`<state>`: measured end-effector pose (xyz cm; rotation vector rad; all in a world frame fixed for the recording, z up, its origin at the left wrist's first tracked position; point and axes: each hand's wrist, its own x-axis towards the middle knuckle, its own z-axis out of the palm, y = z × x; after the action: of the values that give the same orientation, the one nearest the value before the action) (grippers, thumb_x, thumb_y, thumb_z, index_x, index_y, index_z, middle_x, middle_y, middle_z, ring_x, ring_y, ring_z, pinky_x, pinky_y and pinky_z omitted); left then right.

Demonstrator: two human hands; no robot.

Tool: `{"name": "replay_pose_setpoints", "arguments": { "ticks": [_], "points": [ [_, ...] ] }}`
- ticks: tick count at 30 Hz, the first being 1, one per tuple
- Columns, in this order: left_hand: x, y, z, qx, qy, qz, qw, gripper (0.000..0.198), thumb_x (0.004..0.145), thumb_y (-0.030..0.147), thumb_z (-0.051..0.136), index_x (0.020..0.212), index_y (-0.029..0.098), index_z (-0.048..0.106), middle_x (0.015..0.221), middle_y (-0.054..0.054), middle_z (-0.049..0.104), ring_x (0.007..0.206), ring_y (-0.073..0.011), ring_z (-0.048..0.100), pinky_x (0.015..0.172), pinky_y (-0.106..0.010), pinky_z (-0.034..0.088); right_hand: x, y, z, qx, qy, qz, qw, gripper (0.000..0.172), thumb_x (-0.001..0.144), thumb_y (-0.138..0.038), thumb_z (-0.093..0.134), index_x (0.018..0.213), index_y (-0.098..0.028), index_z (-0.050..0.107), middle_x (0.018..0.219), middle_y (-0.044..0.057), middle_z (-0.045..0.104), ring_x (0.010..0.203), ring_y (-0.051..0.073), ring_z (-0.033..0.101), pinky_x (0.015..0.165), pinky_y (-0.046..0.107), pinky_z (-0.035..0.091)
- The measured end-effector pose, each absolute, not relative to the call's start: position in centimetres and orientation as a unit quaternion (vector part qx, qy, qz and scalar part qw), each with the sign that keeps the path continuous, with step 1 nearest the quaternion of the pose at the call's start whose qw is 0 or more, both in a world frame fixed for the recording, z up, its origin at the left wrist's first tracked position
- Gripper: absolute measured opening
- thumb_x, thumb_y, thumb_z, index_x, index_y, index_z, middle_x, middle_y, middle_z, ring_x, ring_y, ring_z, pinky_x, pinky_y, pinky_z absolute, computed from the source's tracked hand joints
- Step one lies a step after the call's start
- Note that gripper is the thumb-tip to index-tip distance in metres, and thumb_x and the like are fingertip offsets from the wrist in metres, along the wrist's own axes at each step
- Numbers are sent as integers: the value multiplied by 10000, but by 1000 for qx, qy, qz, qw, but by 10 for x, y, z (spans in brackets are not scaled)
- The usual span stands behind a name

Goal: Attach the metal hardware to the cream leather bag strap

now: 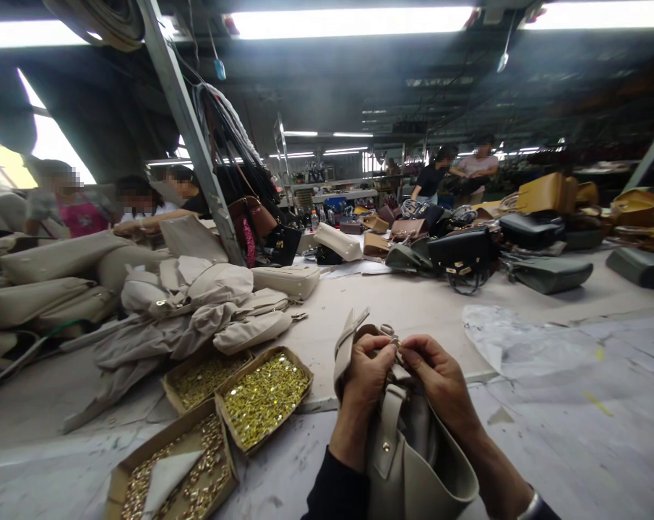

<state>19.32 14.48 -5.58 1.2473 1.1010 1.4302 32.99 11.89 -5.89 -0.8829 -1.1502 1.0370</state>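
Bag (413, 462) upright, strap (344, 347) rising between both hands' grip.

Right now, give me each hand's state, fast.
Left hand: closed on the beige handbag's strap.
Right hand: pinching the small metal fitting at the strap.

Bare table (565, 440) lies open to the right of the hands, with only a flat sheet of clear plastic (500, 339) on it. To the left, three cardboard boxes of brass fittings (264, 396) sit close by, blocking that side. Behind them a heap of beige bags (196, 303) and a slanted metal post (188, 126) close off the far left. Dark bags (462, 253) crowd the far edge.
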Motion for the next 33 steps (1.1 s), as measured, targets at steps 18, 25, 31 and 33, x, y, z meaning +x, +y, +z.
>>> {"name": "replay_pose_setpoints", "arguments": {
  "ticks": [18,25,31,33],
  "points": [
    [195,143,-49,523,448,582,432,52,802,144,728,820,127,774,849,-63,709,817,-177,645,754,-245,488,328,119,-55,-392,-500,453,626,356,808,-518,865,909,-212,716,863,14,686,812,186,597,730,263,485],
    [195,145,-55,542,426,596,412,47,797,165,721,807,136,757,832,-56,687,834,-188,644,802,-275,495,329,119,-58,-385,-493,461,628,363,804,-507,871,918,-202,713,861,19,677,804,188,584,728,269,472],
    [194,148,-60,571,393,612,380,50,802,174,711,806,151,755,833,-55,674,851,-196,647,823,-291,507,330,121,-61,-386,-493,462,628,355,819,-505,858,931,-203,710,868,18,673,811,192,576,733,274,465],
    [194,148,-61,581,385,614,370,62,810,189,703,807,155,754,839,-55,669,852,-193,644,823,-289,507,330,121,-61,-386,-492,463,628,350,822,-504,855,929,-204,709,867,16,672,808,190,573,728,271,463]
  ]
}}
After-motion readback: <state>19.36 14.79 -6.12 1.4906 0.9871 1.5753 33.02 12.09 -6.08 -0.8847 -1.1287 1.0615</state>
